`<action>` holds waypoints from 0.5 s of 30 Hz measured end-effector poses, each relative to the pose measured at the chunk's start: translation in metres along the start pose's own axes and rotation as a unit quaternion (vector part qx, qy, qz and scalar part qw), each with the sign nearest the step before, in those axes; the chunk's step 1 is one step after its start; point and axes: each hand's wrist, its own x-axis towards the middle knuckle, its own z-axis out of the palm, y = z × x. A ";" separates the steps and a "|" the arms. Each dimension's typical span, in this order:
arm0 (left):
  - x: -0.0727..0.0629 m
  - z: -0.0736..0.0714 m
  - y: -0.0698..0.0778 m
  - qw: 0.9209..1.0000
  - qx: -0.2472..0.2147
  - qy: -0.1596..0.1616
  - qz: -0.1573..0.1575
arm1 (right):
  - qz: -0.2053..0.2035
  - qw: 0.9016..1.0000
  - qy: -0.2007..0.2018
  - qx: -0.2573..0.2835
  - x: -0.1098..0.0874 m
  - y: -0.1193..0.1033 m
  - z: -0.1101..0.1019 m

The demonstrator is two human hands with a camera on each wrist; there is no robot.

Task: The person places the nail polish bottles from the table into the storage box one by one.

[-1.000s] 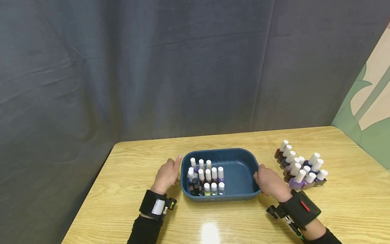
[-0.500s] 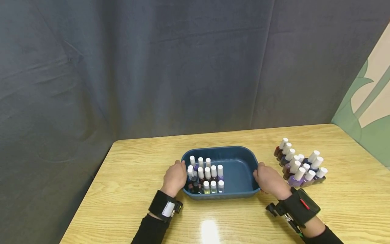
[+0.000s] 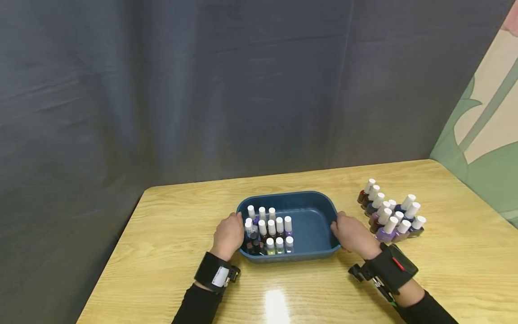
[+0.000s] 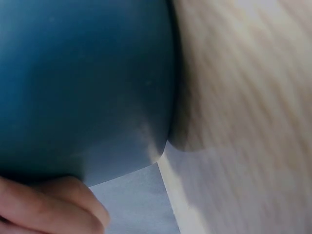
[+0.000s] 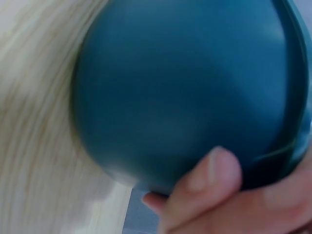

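While the background is filled by a dark blue-grey cloth curtain (image 3: pixel 243 90), a pale yellow wood-grain tabletop (image 3: pixel 170 238) is spread out in front of it, bordered at the far right by a green-and-beige leaf-patterned panel (image 3: pixel 489 180). Near the middle of the tabletop, a dark blue, smooth rectangular tray with rounded corners (image 3: pixel 309 231) is held at both ends, its hollow facing up; whether it is slightly raised cannot be told. Its left end is gripped by the left hand (image 3: pixel 229 235), and its right end by the right hand (image 3: pixel 355 234), whose fingers are seen against the outer wall in the right wrist view. On both wrists, black fabric wristbands (image 3: pixel 212 272) are worn. Just beyond the right hand, a cluster of small glass bottles with white caps (image 3: pixel 386 230), dark red, purple and dark blue, is gathered on the tabletop. In the tray's left half, similar white-capped bottles (image 3: pixel 271 227) are grouped in rough rows, with a few black-capped bottles (image 3: pixel 255 243) placed among them at the near left corner.
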 end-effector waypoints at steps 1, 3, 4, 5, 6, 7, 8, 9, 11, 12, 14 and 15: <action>0.000 -0.001 -0.001 1.000 0.000 -0.002 0.002 | 0.002 1.000 0.001 0.000 0.001 -0.001 0.000; 0.000 -0.002 -0.005 1.000 0.002 -0.003 0.002 | -0.004 1.000 0.005 -0.008 0.003 -0.004 0.001; -0.001 -0.004 -0.008 1.000 0.002 -0.003 -0.001 | -0.005 1.000 0.005 -0.009 0.004 -0.006 0.001; -0.002 -0.006 -0.010 1.000 0.000 -0.002 -0.004 | -0.010 1.000 0.010 -0.013 0.005 -0.008 0.001; -0.003 -0.007 -0.013 1.000 0.000 -0.004 -0.008 | -0.014 1.000 0.014 -0.014 0.006 -0.011 0.001; -0.005 -0.009 -0.015 1.000 0.000 -0.006 -0.012 | -0.019 1.000 0.020 -0.013 0.007 -0.013 0.001; -0.006 -0.010 -0.018 1.000 0.001 -0.006 -0.015 | -0.022 0.999 0.026 -0.010 0.007 -0.015 -0.001; -0.007 -0.012 -0.020 1.000 0.002 -0.006 -0.017 | -0.024 0.999 0.032 -0.003 0.006 -0.016 -0.003; -0.010 -0.015 -0.025 1.000 0.003 -0.007 -0.022 | -0.024 0.999 0.046 0.013 0.004 -0.018 -0.011; -0.010 -0.016 -0.027 1.000 0.006 -0.009 -0.024 | -0.025 0.998 0.052 0.025 0.003 -0.019 -0.017; -0.012 -0.018 -0.030 1.000 0.009 -0.008 -0.026 | -0.025 0.996 0.071 0.039 -0.002 -0.018 -0.033; -0.012 -0.019 -0.031 1.000 0.009 -0.010 -0.028 | -0.027 0.995 0.082 0.043 -0.005 -0.016 -0.042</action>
